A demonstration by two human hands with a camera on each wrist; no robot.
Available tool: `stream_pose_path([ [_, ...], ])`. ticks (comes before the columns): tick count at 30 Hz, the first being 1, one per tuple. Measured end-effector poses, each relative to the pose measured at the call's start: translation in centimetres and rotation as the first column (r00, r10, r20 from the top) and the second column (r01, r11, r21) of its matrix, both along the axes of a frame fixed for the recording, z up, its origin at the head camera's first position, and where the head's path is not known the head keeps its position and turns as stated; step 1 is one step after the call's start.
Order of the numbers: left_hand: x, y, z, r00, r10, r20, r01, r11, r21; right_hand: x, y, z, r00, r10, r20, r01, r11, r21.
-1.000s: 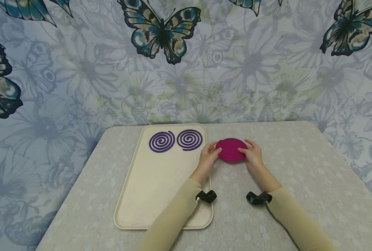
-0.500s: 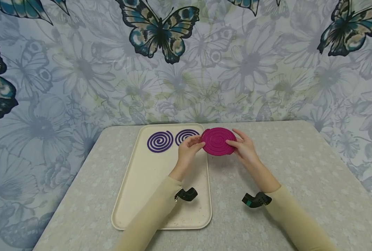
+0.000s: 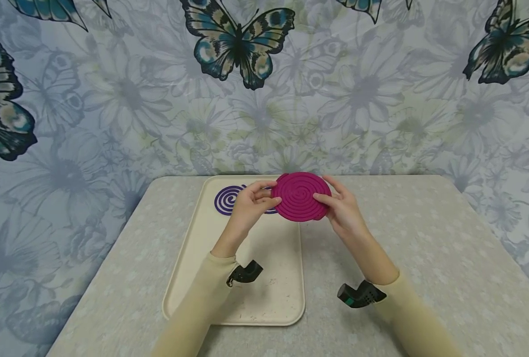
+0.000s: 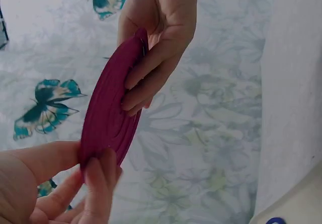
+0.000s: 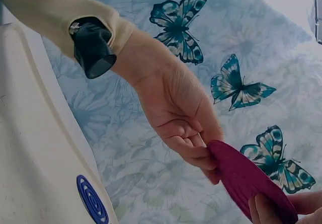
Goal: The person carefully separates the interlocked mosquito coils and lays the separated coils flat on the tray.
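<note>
Butterfly-print backdrop (image 3: 264,114) is standing behind the surface (image 3: 416,238); left hand (image 3: 248,204) and right hand (image 3: 346,210) are pinching a magenta spiral disc (image 3: 300,197).

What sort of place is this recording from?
Probably an indoor tabletop workspace, perhaps at home: a pale table before a butterfly-patterned backdrop, with a cream tray on it.

No lettering, label, brand, number or sign can be read in any view.
</note>
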State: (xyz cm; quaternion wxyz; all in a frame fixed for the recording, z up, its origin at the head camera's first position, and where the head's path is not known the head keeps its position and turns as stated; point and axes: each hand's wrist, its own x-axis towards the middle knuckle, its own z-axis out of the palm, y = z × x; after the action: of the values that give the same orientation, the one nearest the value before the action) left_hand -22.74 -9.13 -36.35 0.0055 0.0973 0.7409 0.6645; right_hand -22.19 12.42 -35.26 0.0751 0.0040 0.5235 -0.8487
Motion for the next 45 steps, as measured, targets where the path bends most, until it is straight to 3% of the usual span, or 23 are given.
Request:
stream_pose_path([
  [4, 0.6, 0.3, 0.3, 0.996, -0.015, -0.090, 0.003, 0.992, -0.126, 0.5, 0.1, 0.2, 1.000, -0.014, 0.000, 0.014, 1.000, -0.023],
  [9, 1.2, 1.1, -0.1, 0.979, -0.030, -0.203, -0.007, 0.984, -0.177, 0.6, 0.0, 0.1, 0.999, -0.036, 0.002, 0.036, 0.999, -0.029],
  [16, 1.6, 2.4, -0.5, 0.974, -0.120, -0.192, 0.064, 0.959, -0.275, 1.0, -0.1, 0.1, 0.998, -0.063, -0.018, 0.063, 0.997, -0.037],
  [22, 1.5, 2.9, -0.7, 0.977, -0.139, -0.162, 0.096, 0.964, -0.249, 1.5, -0.6, 0.1, 0.987, -0.055, -0.152, 0.050, 0.998, -0.037],
  [29, 1.5, 3.0, -0.6, 0.987, -0.156, -0.027, 0.148, 0.969, -0.199, 1.6, -1.0, -0.3, 0.951, 0.042, -0.308, -0.019, 0.997, 0.075],
  [35, 1.8, 2.5, -0.2, 0.975, -0.213, 0.068, 0.218, 0.972, -0.082, 1.3, -0.9, -0.8, 0.901, 0.131, -0.413, -0.026, 0.968, 0.251],
  [40, 2.1, 2.5, 0.2, 0.974, -0.222, 0.052, 0.224, 0.974, -0.033, 1.1, -0.9, -1.0, 0.855, 0.159, -0.493, -0.026, 0.964, 0.265],
  [45, 2.2, 2.8, 0.1, 0.980, -0.195, -0.026, 0.191, 0.974, -0.118, 1.0, -1.0, -1.2, 0.828, 0.135, -0.545, 0.007, 0.968, 0.250],
])
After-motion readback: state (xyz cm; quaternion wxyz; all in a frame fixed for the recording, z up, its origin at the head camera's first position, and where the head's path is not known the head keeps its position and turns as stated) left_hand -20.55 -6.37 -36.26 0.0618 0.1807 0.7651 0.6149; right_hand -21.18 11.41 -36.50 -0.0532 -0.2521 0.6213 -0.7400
